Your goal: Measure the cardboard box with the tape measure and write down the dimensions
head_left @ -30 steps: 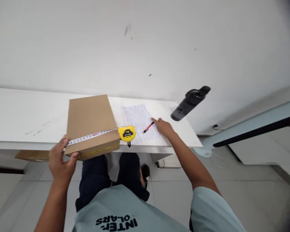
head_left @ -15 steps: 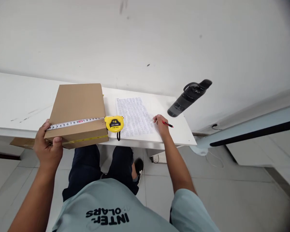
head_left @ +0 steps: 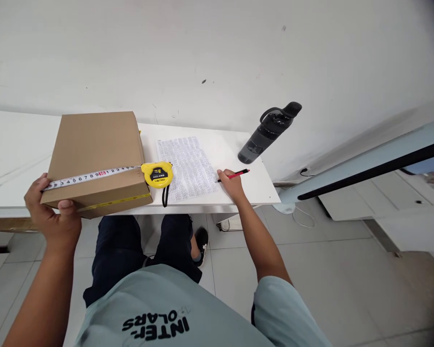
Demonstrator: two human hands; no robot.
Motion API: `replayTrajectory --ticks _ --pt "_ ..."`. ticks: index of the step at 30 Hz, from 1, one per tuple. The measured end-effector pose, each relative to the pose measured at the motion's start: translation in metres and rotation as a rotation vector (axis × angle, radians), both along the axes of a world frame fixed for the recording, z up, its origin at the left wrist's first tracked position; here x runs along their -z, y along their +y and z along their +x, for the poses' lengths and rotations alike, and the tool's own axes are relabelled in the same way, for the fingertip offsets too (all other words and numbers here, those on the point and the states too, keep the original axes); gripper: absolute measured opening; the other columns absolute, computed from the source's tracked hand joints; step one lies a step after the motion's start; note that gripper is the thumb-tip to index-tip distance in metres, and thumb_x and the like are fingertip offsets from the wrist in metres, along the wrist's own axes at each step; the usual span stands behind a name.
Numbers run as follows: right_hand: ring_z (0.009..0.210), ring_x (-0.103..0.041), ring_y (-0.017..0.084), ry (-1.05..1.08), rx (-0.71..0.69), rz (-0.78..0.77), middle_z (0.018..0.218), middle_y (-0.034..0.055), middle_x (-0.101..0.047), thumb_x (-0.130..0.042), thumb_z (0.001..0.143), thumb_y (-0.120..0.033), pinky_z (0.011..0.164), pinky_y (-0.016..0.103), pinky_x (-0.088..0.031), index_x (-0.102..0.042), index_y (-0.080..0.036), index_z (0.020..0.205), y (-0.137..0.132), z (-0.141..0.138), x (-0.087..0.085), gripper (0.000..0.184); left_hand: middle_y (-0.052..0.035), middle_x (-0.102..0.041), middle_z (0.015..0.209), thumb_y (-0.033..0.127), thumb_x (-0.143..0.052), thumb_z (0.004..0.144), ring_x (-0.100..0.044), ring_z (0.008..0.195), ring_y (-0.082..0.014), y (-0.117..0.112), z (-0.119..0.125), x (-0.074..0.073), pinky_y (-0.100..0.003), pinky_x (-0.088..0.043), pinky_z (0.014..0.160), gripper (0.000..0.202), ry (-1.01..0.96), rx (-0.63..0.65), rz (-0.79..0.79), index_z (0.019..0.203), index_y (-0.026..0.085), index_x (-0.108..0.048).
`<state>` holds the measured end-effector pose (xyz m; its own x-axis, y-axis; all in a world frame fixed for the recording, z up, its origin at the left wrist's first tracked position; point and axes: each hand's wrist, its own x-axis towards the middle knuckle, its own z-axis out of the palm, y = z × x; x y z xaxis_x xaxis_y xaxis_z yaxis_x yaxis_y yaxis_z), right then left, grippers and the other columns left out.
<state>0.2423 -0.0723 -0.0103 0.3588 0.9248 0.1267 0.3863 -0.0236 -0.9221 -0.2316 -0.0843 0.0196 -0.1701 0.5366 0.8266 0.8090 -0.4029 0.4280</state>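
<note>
My left hand (head_left: 54, 209) grips the near left corner of a brown cardboard box (head_left: 97, 140), thumb on its front side and fingers round the left edge. Across the box top lies the white blade of a tape measure (head_left: 158, 174), its end at my left fingers; the yellow case sits by the box's right edge, a black strap hanging from it. In my right hand (head_left: 233, 185) is a red and black pen (head_left: 239, 174), its tip pointing left near the right edge of a sheet of paper (head_left: 188, 168) covered in dense writing.
A dark water bottle (head_left: 262, 142) stands at the right of the white table (head_left: 242, 200), near the wall. Beyond the table's right end is a pale blue post (head_left: 332, 178) with a black strip. My legs are under the table's front edge.
The view has shifted, so the table and things on it appear further left. My right hand has turned the pen, bringing its tip close to the paper. The left hand keeps its hold.
</note>
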Motion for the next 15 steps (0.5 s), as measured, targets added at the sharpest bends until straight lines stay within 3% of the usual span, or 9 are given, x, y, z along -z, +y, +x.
replayTrajectory --ticks 7,15 --pt "0.061 -0.041 0.015 -0.014 -0.016 -0.028 0.056 -0.0049 -0.040 -0.058 0.084 -0.040 0.062 0.030 -0.036 -0.034 -0.025 0.055 -0.0009 -0.0005 -0.0030 0.040 -0.0230 -0.058 0.133 0.078 -0.043 0.089 -0.056 0.129 -0.0291 -0.0049 0.0044 -0.0038 -0.045 -0.041 0.111 0.091 -0.029 0.048 0.045 0.135 -0.001 -0.050" --pt "0.061 -0.043 0.015 0.013 -0.011 -0.026 0.055 -0.0040 -0.043 -0.057 0.084 -0.040 0.063 0.030 -0.038 -0.037 -0.025 0.054 0.0001 0.0018 -0.0001 0.039 -0.0209 -0.057 0.136 0.086 -0.034 0.085 -0.055 0.130 -0.0270 -0.0041 0.0014 -0.0030 -0.045 -0.042 0.112 0.098 -0.008 -0.021 -0.036 0.135 0.003 -0.047"
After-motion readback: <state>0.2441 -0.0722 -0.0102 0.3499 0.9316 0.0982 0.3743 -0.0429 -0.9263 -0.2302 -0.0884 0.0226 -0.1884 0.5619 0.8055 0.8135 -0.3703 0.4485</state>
